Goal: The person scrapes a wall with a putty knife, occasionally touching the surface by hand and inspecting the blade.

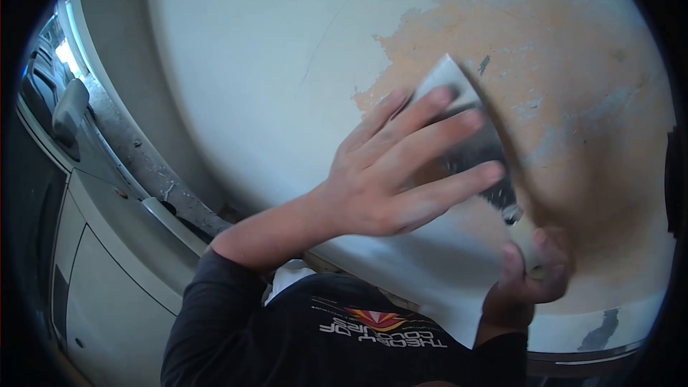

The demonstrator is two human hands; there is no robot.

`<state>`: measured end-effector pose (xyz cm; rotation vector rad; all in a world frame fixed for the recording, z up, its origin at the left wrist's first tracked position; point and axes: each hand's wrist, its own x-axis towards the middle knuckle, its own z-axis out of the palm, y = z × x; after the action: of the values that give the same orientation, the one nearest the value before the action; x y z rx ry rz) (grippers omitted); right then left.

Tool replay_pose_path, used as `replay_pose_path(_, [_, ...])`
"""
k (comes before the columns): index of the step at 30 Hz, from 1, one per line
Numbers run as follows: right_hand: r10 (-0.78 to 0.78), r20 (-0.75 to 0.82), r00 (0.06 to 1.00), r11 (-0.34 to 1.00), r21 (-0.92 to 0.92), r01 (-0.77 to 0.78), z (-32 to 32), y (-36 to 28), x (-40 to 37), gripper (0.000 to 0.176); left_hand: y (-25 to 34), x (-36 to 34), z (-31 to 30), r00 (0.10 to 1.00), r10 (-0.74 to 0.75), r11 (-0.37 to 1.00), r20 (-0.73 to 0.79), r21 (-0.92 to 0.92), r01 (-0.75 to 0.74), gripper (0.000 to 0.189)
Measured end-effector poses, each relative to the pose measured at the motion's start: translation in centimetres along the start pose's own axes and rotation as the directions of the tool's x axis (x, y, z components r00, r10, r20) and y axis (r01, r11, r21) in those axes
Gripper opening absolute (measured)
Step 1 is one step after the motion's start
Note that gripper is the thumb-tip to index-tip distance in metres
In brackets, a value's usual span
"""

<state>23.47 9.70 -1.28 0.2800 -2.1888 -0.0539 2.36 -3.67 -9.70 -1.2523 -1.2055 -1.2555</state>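
My right hand [537,269] is closed around the pale handle [527,240] of a wide putty knife [481,149], whose metal blade points up and away. My left hand [405,165] lies across the blade with its fingers spread, fingertips overlapping the metal and hiding part of it. Behind the blade is a curved white panel [244,64] with a large tan filled patch [588,50]. Grey and bare streaks show through the tan area, and its edge is ragged.
At the left stands a light-coloured vehicle [115,272] with a side mirror [70,109]. A speckled grey strip [143,147] runs between it and the panel. Near the panel's lower right edge is a dark grey mark [599,330].
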Motion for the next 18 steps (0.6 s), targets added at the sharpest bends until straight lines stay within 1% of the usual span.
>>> replay_pose_path(1, [-0.025, 0.068, 0.997, 0.997, -0.074, 0.03, -0.5, -1.0, 2.7, 0.038, -0.5, 1.3, 0.8, 1.0, -0.002, 1.0, -0.013, -0.003, 0.002, 0.049])
replay_pose_path(2, [-0.031, 0.07, 0.997, 0.996, -0.082, 0.037, -1.0, -1.9, 4.8, 0.038, -0.8, 2.5, 1.7, 0.999, 0.015, 0.999, -0.047, 0.031, -0.013, 0.045])
replay_pose_path(4, [-0.112, 0.277, 0.954, 0.959, -0.222, 0.177, -1.4, -2.7, 7.9, 0.033, -1.5, 3.7, 2.8, 0.994, 0.043, 0.997, -0.097, 0.069, -0.036, 0.042])
replay_pose_path(5, [-0.121, 0.274, 0.954, 0.954, -0.235, 0.188, -1.2, -2.7, 8.7, 0.033, -2.0, 3.8, 3.2, 0.985, 0.032, 0.999, -0.169, 0.009, -0.031, 0.038])
replay_pose_path(6, [-0.275, 0.243, 0.93, 0.945, -0.112, 0.308, -0.9, -2.6, 9.3, 0.031, -2.5, 4.1, 3.5, 0.971, 0.019, 0.998, -0.239, -0.053, -0.032, 0.035])
replay_pose_path(7, [-0.422, 0.197, 0.885, 0.903, 0.01, 0.429, -0.7, -2.4, 10.1, 0.031, -2.6, 4.4, 3.5, 0.952, -0.003, 0.996, -0.306, -0.09, -0.026, 0.034])
replay_pose_path(8, [-0.436, 0.197, 0.878, 0.896, 0.002, 0.444, 0.1, -1.5, 10.5, 0.031, -2.7, 4.0, 3.5, 0.947, 0.005, 0.996, -0.322, -0.084, -0.034, 0.034])
replay_pose_path(10, [-0.661, 0.02, 0.75, 0.745, 0.138, 0.652, 2.4, 1.2, 9.9, 0.036, -3.0, 2.9, 3.4, 0.975, 0.076, 0.995, -0.21, -0.043, -0.086, 0.025])
replay_pose_path(11, [-0.66, -0.008, 0.751, 0.742, 0.152, 0.653, 3.1, 1.9, 9.5, 0.04, -3.0, 3.0, 3.6, 0.972, 0.083, 0.995, -0.219, -0.037, -0.093, 0.025])
replay_pose_path(12, [-0.667, -0.011, 0.745, 0.736, 0.145, 0.661, 3.4, 2.3, 9.3, 0.04, -3.2, 3.2, 3.7, 0.967, 0.101, 0.992, -0.235, -0.052, -0.117, 0.023])
replay_pose_path(13, [-0.66, -0.056, 0.749, 0.741, 0.116, 0.661, 3.3, 2.4, 8.7, 0.04, -3.2, 3.4, 4.0, 0.962, 0.115, 0.988, -0.249, -0.074, -0.138, 0.022])
replay_pose_path(14, [-0.651, -0.094, 0.753, 0.747, 0.095, 0.658, 3.1, 2.5, 8.4, 0.04, -3.0, 3.5, 4.2, 0.961, 0.11, 0.988, -0.253, -0.08, -0.134, 0.022])
replay_pose_path(15, [-0.65, -0.086, 0.755, 0.749, 0.095, 0.656, 3.3, 2.3, 8.4, 0.04, -3.0, 3.6, 4.1, 0.959, 0.095, 0.987, -0.267, -0.101, -0.126, 0.022])
replay_pose_path(17, [-0.586, -0.183, 0.789, 0.79, 0.089, 0.607, 3.7, 1.7, 8.2, 0.038, -2.6, 4.0, 4.2, 0.958, 0.08, 0.984, -0.274, -0.135, -0.12, 0.022])
replay_pose_path(18, [-0.584, -0.179, 0.792, 0.793, 0.085, 0.604, 3.4, 1.7, 7.9, 0.038, -2.3, 4.2, 4.3, 0.951, 0.051, 0.984, -0.306, -0.147, -0.1, 0.018])
